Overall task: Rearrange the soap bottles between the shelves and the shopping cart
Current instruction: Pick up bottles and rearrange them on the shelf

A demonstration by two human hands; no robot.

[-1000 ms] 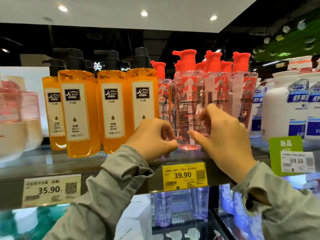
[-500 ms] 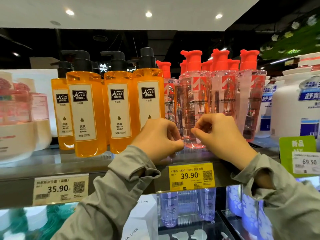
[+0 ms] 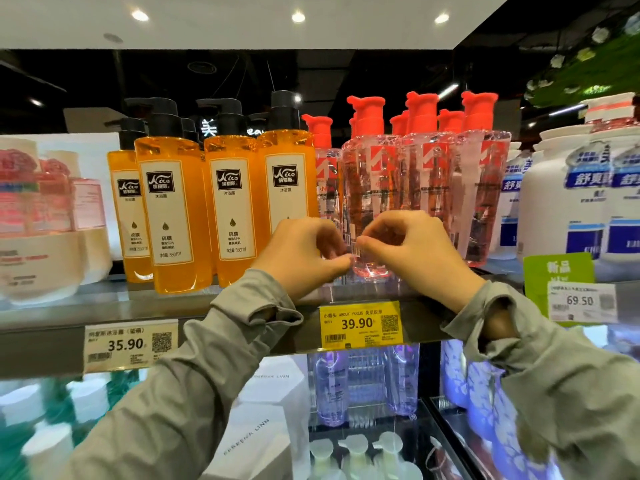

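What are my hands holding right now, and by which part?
Both the left hand and right hand grip the front pink bottle by its lower body, just above the base.

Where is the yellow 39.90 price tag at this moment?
In the head view, the yellow 39.90 price tag hangs on the front edge of the shelf, just below the left hand and right hand, right of the white 35.90 tag.

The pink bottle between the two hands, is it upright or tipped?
Upright. The pink bottle stands on the shelf, its red pump on top.
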